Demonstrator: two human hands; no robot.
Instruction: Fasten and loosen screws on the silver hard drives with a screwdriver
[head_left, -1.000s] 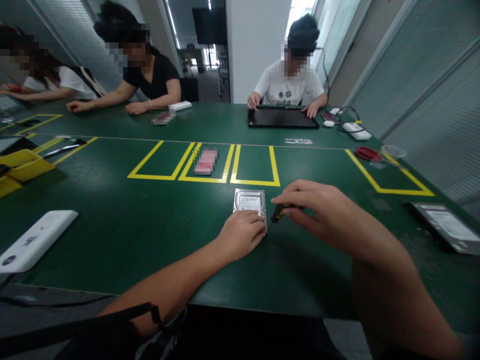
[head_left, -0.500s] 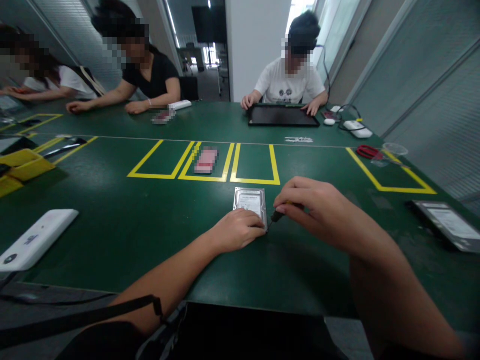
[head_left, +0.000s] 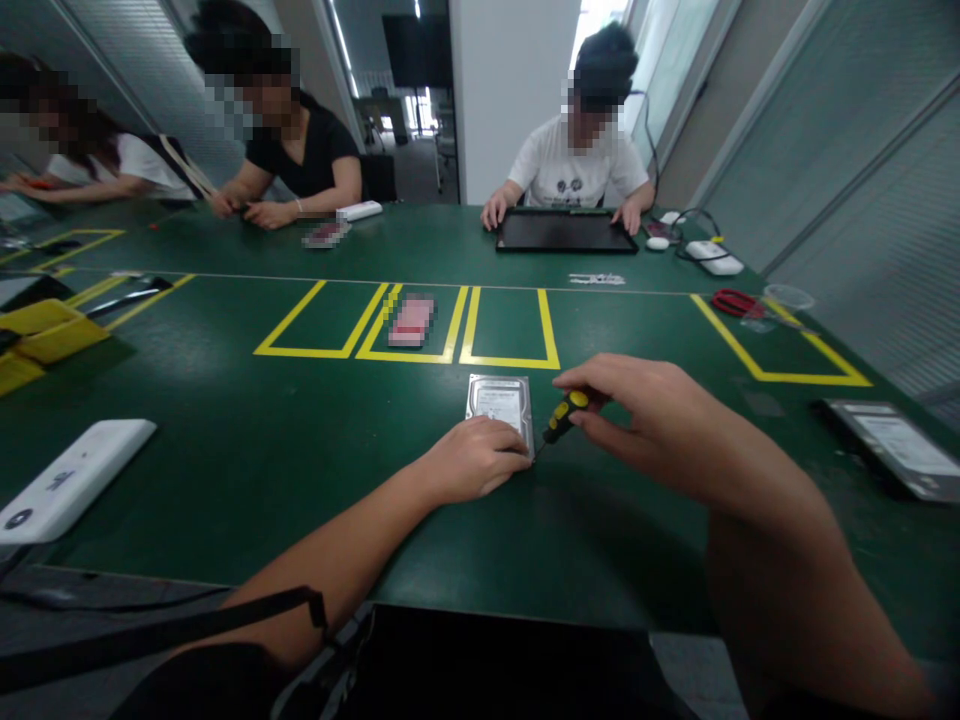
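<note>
A silver hard drive (head_left: 499, 397) with a white label lies flat on the green table in front of me. Across its near part rests my left hand (head_left: 478, 460), fingers closed over the casing and holding it down. My right hand (head_left: 615, 400) grips a small screwdriver (head_left: 564, 416) with a black and yellow handle between thumb and fingers. The screwdriver is tilted, its tip at the drive's near right corner beside my left fingertips. Whether a screw sits under the tip is too small to tell.
A second drive-like unit (head_left: 892, 445) lies at the right. At the left are a white power bank (head_left: 75, 478) and yellow bins (head_left: 56, 335). Yellow tape (head_left: 510, 361) marks rectangles, one holding a pink object (head_left: 412, 322). Across the table, a person handles a black panel (head_left: 566, 232).
My right fingers have opened a little around the screwdriver, so more of its handle shows. My left hand and the drive have stayed put. A person at the far left has brought their hands together.
</note>
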